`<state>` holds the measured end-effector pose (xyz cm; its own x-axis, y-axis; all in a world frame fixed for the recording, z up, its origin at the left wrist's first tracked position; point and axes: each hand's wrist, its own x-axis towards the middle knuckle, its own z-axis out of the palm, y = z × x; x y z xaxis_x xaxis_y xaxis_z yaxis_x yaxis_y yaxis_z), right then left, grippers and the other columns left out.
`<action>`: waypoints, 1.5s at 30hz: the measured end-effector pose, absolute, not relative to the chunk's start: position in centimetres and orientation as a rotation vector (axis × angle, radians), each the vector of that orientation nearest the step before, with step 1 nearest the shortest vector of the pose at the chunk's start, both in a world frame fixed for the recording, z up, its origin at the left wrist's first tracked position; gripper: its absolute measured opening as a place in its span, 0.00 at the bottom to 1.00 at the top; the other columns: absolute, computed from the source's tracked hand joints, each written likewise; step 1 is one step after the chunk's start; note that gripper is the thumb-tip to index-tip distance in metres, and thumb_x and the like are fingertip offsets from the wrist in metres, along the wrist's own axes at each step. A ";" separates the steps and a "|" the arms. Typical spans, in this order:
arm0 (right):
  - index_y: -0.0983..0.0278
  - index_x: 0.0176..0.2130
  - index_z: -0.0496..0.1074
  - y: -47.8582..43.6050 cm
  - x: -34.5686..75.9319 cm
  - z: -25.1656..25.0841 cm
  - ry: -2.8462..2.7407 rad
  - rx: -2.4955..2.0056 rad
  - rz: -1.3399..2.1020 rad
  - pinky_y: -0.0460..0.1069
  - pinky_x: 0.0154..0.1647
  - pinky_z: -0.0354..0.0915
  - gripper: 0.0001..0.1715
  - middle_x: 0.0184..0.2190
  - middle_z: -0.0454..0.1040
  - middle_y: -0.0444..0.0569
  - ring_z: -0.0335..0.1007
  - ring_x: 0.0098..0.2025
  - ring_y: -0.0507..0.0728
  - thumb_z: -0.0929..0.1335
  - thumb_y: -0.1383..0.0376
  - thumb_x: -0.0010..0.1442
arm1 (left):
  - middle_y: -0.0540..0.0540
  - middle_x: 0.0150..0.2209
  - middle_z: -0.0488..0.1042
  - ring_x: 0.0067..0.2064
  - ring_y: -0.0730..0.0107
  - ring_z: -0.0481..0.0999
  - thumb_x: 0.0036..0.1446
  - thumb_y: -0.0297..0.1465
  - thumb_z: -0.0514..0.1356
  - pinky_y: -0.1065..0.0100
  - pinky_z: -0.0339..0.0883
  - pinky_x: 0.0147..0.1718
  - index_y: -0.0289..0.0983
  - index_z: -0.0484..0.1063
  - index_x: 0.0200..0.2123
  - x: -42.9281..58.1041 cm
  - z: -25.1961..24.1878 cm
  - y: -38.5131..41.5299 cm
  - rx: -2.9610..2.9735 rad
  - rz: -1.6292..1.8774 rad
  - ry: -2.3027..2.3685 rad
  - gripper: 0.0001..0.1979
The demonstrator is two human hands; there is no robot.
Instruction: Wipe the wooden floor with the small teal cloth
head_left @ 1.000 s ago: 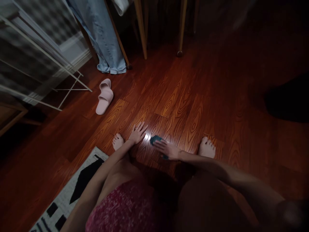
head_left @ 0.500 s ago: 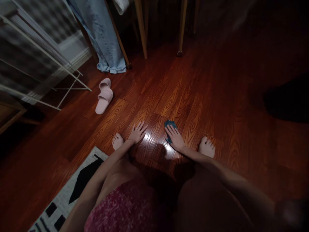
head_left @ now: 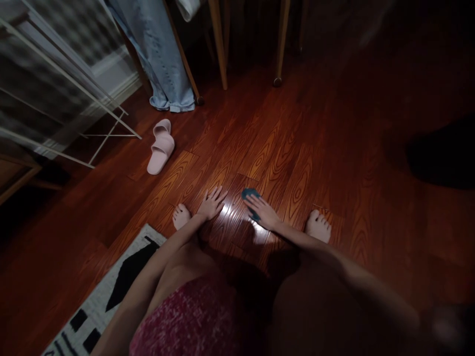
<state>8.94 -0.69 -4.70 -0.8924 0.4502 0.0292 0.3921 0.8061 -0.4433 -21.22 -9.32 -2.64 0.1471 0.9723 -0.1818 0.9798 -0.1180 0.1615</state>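
My left hand (head_left: 213, 203) lies flat on the wooden floor (head_left: 260, 148) with its fingers spread, holding nothing. To the right of it, my right hand (head_left: 262, 210) presses down on a teal cloth (head_left: 249, 193). Its fingers are stretched out over the cloth, which shows past the fingertips and along the near side of the hand. What lies under the palm is hidden. A bright reflection gleams on the boards between both hands.
My bare feet stand outside the hands. A pink slipper (head_left: 162, 154) lies ahead on the left, near hanging blue jeans (head_left: 166, 74) and a white rack (head_left: 107, 133). Wooden legs (head_left: 282, 44) stand beyond. A patterned rug (head_left: 126, 267) is at lower left; a dark shape (head_left: 443, 153) is at right.
My right hand has slid the teal cloth a short way to the left across the floor, nearer my left hand. My left hand has stayed in place.
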 end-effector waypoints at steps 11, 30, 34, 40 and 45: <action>0.59 0.73 0.54 -5.7 8.4 -4.9 -2.995 0.120 0.862 0.60 0.74 0.43 0.38 0.73 0.54 0.51 0.43 0.75 0.58 0.65 0.59 0.68 | 0.43 0.76 0.41 0.76 0.53 0.40 0.75 0.40 0.45 0.40 0.36 0.70 0.45 0.48 0.75 -21.4 -2.8 -9.4 2.208 -0.058 1.916 0.29; 0.63 0.75 0.46 -2.7 10.6 -5.1 -2.934 -0.575 0.601 0.65 0.74 0.43 0.43 0.75 0.47 0.55 0.36 0.76 0.65 0.64 0.60 0.68 | 0.42 0.76 0.41 0.76 0.52 0.40 0.75 0.40 0.45 0.39 0.37 0.69 0.44 0.48 0.75 -21.4 -2.7 -9.3 2.206 -0.047 1.910 0.29; 0.58 0.73 0.53 -3.5 8.8 -4.5 -3.036 -0.144 0.717 0.61 0.74 0.46 0.41 0.74 0.53 0.50 0.41 0.76 0.61 0.66 0.61 0.66 | 0.41 0.76 0.41 0.76 0.52 0.40 0.75 0.40 0.45 0.39 0.37 0.69 0.43 0.49 0.75 -21.3 -2.5 -9.3 2.199 -0.061 1.910 0.28; 0.59 0.74 0.49 0.8 9.8 -4.7 -2.857 -0.709 0.607 0.65 0.74 0.45 0.36 0.74 0.51 0.51 0.41 0.76 0.61 0.59 0.59 0.72 | 0.43 0.76 0.40 0.76 0.52 0.40 0.75 0.40 0.46 0.40 0.37 0.70 0.45 0.48 0.75 -21.1 -2.3 -9.2 2.182 -0.048 1.904 0.29; 0.61 0.76 0.38 1.6 12.1 -5.7 -2.590 -1.182 0.485 0.68 0.74 0.43 0.40 0.76 0.43 0.52 0.35 0.77 0.65 0.57 0.56 0.73 | 0.42 0.76 0.41 0.76 0.52 0.40 0.75 0.40 0.45 0.40 0.37 0.70 0.44 0.49 0.75 -21.2 -2.3 -9.3 2.173 -0.056 1.908 0.29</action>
<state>12.15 1.57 -5.68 -0.6385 0.7643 0.0900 0.6801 0.6151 -0.3989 -21.16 -9.25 -2.31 0.1427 0.9711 -0.1914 0.9806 -0.1125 0.1603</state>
